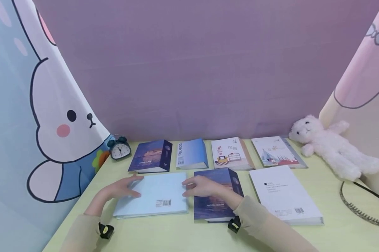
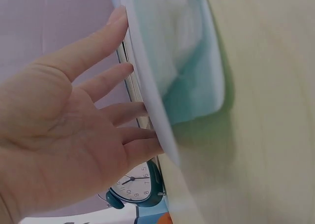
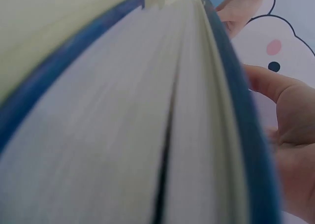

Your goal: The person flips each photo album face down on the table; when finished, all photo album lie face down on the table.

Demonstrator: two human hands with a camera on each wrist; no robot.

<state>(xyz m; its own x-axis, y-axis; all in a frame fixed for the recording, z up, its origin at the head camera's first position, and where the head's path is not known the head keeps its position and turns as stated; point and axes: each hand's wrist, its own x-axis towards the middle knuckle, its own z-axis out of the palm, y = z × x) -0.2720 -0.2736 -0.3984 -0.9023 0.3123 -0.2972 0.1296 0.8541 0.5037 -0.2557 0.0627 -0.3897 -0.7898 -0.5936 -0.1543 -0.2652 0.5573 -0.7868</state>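
A pale blue album (image 1: 154, 189) with a barcode label lies back cover up at the front left of the table. My left hand (image 1: 121, 188) is at its left side, thumb and fingers spread and fairly straight; the left wrist view has the fingertips (image 2: 127, 69) right along the album's edge. Across from it, my right hand (image 1: 202, 186) reaches over a dark blue photo album (image 1: 213, 206), its fingertips close to the pale album's right edge. That dark album's page block (image 3: 123, 96) fills much of the right wrist view, with part of my right hand behind it.
Behind stand a dark photo album (image 1: 148, 155), a blue Polaroid album (image 1: 191, 154) and two illustrated albums, one with a tent (image 1: 274, 152). A white album (image 1: 284, 196) lies right. An alarm clock (image 1: 120, 149), plush bear (image 1: 331, 143) and headband (image 1: 359, 213) sit at the sides.
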